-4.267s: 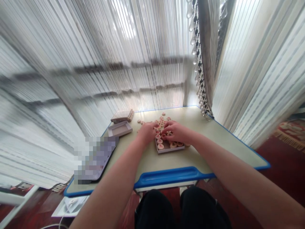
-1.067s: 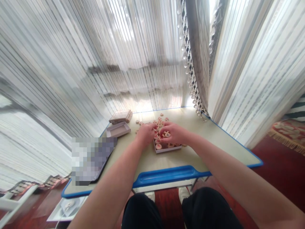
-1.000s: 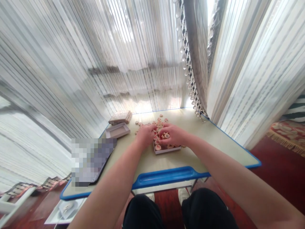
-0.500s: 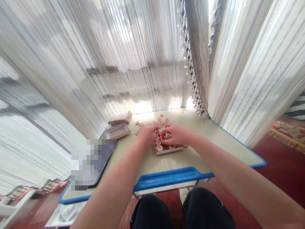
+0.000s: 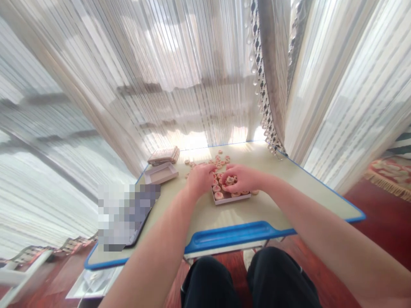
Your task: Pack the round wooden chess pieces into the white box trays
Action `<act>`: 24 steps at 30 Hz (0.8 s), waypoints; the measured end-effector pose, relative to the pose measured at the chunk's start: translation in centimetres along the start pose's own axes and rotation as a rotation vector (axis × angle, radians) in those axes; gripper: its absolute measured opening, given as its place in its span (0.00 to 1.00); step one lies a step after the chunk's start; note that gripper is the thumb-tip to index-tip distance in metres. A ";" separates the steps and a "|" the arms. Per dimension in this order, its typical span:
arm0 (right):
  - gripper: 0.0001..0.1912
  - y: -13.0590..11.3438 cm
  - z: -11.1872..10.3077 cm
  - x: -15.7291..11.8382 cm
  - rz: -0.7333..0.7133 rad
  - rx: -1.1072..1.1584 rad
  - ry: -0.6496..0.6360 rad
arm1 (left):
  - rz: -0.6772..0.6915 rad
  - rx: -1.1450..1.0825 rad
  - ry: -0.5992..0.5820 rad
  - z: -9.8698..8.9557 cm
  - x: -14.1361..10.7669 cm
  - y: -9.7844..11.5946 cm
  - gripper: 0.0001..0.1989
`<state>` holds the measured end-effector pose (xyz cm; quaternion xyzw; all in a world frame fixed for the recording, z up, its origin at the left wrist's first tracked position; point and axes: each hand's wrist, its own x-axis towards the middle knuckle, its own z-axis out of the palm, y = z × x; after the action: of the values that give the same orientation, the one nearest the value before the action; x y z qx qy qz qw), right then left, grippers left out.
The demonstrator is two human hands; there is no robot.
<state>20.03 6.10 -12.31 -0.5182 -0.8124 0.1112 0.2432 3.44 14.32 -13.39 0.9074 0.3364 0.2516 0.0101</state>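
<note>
A shallow box [image 5: 233,199] on the table holds round Chinese chess pieces [image 5: 218,195] with red or dark characters on top. My right hand [image 5: 245,177] is over the box's right half. Its thumb and fingers curl around a Chinese chess piece [image 5: 230,180] that sits above the others. At the box's far left corner is my left hand [image 5: 201,177], its fingers bent and close together; whatever they hold is hidden. Beyond both hands lie several loose Chinese chess pieces [image 5: 219,163], some covered by my left hand.
An open box lid [image 5: 161,173] lies at the left, in front of a stack of flat boxes or books [image 5: 164,155]. A pixelated dark tray-like object [image 5: 141,231] rests at the table's left edge. The table [image 5: 289,188] has a blue rim and a blue front groove [image 5: 227,236]. Sheer curtains [image 5: 180,85] hang behind.
The view has shifted slightly, so the table sits a little further right and higher. Both hands stay at the box, with only small finger movements.
</note>
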 end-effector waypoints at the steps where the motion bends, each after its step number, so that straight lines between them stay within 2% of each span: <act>1: 0.07 0.0 0.1 0.0 0.007 0.002 -0.009 | -0.003 -0.001 0.001 0.0 0.0 0.0 0.17; 10: 0.07 -0.3 0.5 0.0 0.009 -0.036 -0.058 | 0.013 0.065 -0.069 -0.1 0.1 0.5 0.17; 17: 0.06 -0.5 0.5 0.2 0.009 -0.040 -0.082 | 0.001 0.076 -0.070 -0.2 0.1 0.6 0.17; 24: 0.05 -0.9 0.5 0.2 0.024 -0.085 -0.085 | -0.006 -0.008 -0.033 0.2 0.3 0.6 0.20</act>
<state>19.03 5.91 -12.32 -0.5326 -0.8197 0.1016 0.1847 4.02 14.07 -13.29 0.9103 0.3382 0.2378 0.0201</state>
